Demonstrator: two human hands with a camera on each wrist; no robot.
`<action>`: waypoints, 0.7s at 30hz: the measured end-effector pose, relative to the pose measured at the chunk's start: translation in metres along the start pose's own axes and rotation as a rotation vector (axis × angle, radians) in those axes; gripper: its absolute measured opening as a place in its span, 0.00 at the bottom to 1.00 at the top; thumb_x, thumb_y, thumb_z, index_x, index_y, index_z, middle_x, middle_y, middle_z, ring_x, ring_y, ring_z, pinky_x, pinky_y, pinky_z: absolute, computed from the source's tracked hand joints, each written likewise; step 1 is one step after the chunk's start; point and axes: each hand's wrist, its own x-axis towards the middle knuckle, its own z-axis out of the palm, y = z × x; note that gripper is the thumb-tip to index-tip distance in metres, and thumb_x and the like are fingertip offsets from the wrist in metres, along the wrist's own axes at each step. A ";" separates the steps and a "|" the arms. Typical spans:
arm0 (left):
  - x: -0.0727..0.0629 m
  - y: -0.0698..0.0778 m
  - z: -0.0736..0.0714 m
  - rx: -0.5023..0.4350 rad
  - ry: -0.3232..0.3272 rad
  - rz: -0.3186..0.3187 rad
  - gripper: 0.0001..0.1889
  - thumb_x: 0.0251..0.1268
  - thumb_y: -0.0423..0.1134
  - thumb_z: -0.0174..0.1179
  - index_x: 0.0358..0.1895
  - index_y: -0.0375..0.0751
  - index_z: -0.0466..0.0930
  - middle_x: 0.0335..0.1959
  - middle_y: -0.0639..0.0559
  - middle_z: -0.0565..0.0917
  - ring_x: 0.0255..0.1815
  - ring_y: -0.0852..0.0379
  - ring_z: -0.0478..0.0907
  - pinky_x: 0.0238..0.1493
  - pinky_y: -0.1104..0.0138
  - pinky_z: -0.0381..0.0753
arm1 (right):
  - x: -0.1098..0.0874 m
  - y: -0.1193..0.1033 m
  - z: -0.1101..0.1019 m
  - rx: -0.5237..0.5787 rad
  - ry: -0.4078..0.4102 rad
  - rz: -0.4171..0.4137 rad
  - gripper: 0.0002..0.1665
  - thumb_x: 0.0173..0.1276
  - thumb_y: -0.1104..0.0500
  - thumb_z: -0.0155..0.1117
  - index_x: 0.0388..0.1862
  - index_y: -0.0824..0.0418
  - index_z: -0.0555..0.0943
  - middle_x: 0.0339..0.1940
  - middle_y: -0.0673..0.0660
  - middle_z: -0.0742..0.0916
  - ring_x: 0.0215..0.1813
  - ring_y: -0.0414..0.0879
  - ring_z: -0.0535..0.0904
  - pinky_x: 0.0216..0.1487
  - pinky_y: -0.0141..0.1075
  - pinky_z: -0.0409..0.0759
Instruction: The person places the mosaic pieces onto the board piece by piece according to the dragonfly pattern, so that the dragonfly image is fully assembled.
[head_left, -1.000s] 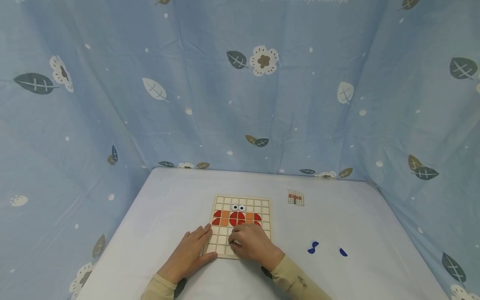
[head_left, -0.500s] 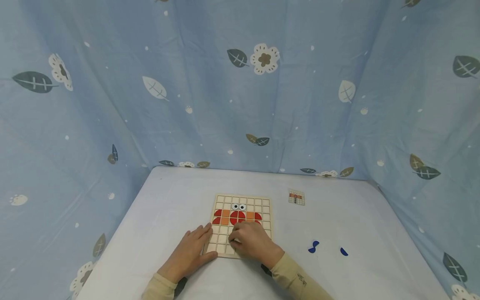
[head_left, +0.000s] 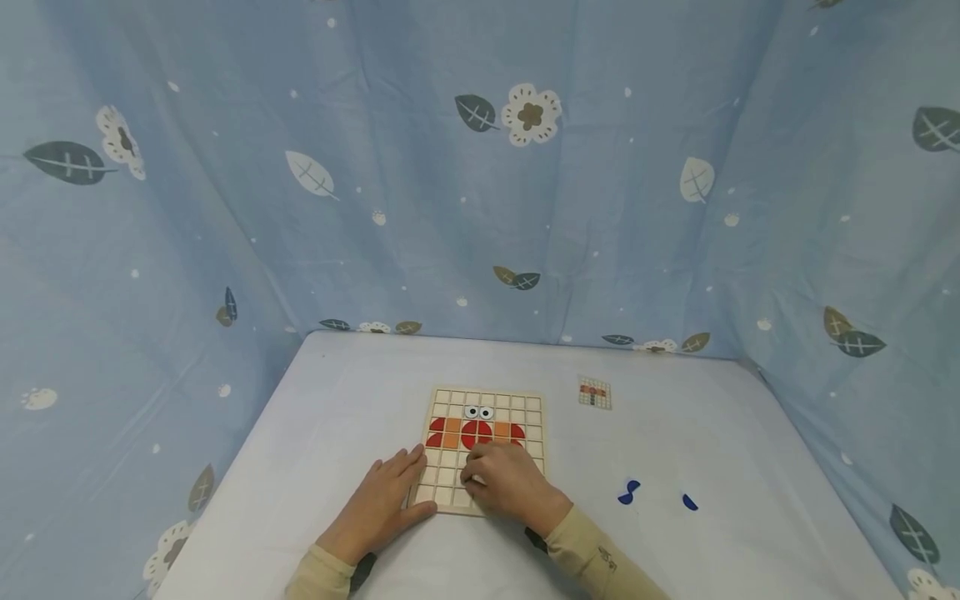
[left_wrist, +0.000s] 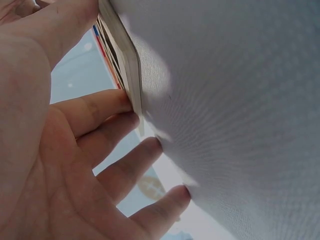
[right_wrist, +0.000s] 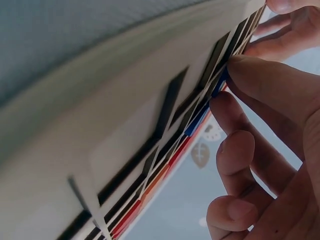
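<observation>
A wooden grid board point(head_left: 442, 477) lies on the table with red, orange and eye pieces in its cells. My left hand point(head_left: 386, 496) has its fingers extended, with fingertips and thumb against the board's left and near edges. Over the lower middle cells is my right hand point(head_left: 510, 483). In the right wrist view its thumb and index finger pinch a small blue piece point(right_wrist: 221, 84) at the grid. Another blue piece point(right_wrist: 197, 121) sits beside it, near the red pieces point(right_wrist: 178, 151). From the head view, the right hand hides both blue pieces.
Right of the board, two blue pieces point(head_left: 628, 492) touch each other, and a single blue piece point(head_left: 690, 502) lies further right. A small pattern card point(head_left: 595, 392) is at the back right. Patterned blue curtains point(head_left: 420, 208) enclose the white table point(head_left: 360, 375).
Both hands keep nearly the same place on the board. The right fingers shift only slightly over the lower middle cells; the whole head view drifts a little.
</observation>
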 end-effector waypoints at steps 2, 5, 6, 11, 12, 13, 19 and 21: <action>0.000 0.000 0.000 -0.004 0.003 0.002 0.40 0.65 0.59 0.66 0.71 0.33 0.72 0.74 0.43 0.70 0.73 0.39 0.67 0.69 0.38 0.66 | -0.001 0.001 0.001 0.001 0.004 0.000 0.03 0.63 0.53 0.76 0.35 0.44 0.92 0.39 0.43 0.87 0.40 0.37 0.83 0.41 0.31 0.83; 0.001 0.000 0.000 -0.012 0.007 0.004 0.40 0.65 0.59 0.66 0.71 0.33 0.72 0.74 0.43 0.70 0.73 0.39 0.67 0.69 0.38 0.66 | -0.002 0.002 0.002 0.004 0.007 0.006 0.03 0.63 0.52 0.76 0.36 0.44 0.92 0.40 0.43 0.87 0.42 0.38 0.83 0.43 0.32 0.84; 0.001 0.000 0.000 -0.016 0.008 0.004 0.40 0.65 0.59 0.66 0.71 0.32 0.72 0.74 0.42 0.70 0.73 0.39 0.67 0.69 0.37 0.66 | -0.003 0.002 0.002 0.005 0.006 0.011 0.03 0.63 0.51 0.76 0.37 0.44 0.92 0.41 0.43 0.87 0.42 0.38 0.83 0.43 0.33 0.84; 0.000 0.000 0.000 -0.015 0.010 0.002 0.40 0.65 0.58 0.66 0.71 0.32 0.72 0.74 0.42 0.70 0.73 0.39 0.67 0.69 0.37 0.66 | -0.008 0.002 -0.002 0.029 0.007 0.037 0.07 0.64 0.49 0.76 0.40 0.45 0.92 0.44 0.43 0.87 0.44 0.37 0.84 0.44 0.33 0.84; 0.000 0.000 0.000 -0.015 0.010 0.001 0.40 0.65 0.58 0.66 0.71 0.32 0.72 0.74 0.42 0.70 0.73 0.39 0.67 0.69 0.37 0.66 | -0.010 0.002 -0.005 0.035 0.012 0.046 0.07 0.64 0.48 0.76 0.41 0.45 0.91 0.44 0.43 0.87 0.44 0.37 0.84 0.43 0.32 0.84; 0.000 0.000 0.000 -0.013 0.008 -0.001 0.40 0.65 0.59 0.66 0.71 0.33 0.71 0.74 0.43 0.70 0.73 0.39 0.66 0.69 0.38 0.65 | -0.012 0.002 -0.008 0.041 0.019 0.055 0.08 0.64 0.48 0.76 0.42 0.45 0.91 0.44 0.43 0.87 0.44 0.37 0.84 0.43 0.32 0.84; 0.000 0.001 0.001 -0.018 0.001 -0.016 0.40 0.65 0.59 0.66 0.71 0.33 0.71 0.75 0.43 0.69 0.74 0.39 0.65 0.70 0.38 0.64 | -0.028 0.007 -0.028 0.020 0.092 0.124 0.13 0.63 0.48 0.76 0.47 0.45 0.89 0.46 0.43 0.87 0.47 0.39 0.85 0.45 0.38 0.86; 0.000 0.001 0.001 -0.020 0.002 -0.017 0.40 0.65 0.59 0.66 0.71 0.33 0.71 0.75 0.43 0.69 0.74 0.39 0.65 0.71 0.38 0.64 | -0.034 0.010 -0.034 0.000 0.134 0.140 0.15 0.62 0.49 0.77 0.48 0.46 0.89 0.45 0.44 0.88 0.46 0.40 0.85 0.44 0.39 0.86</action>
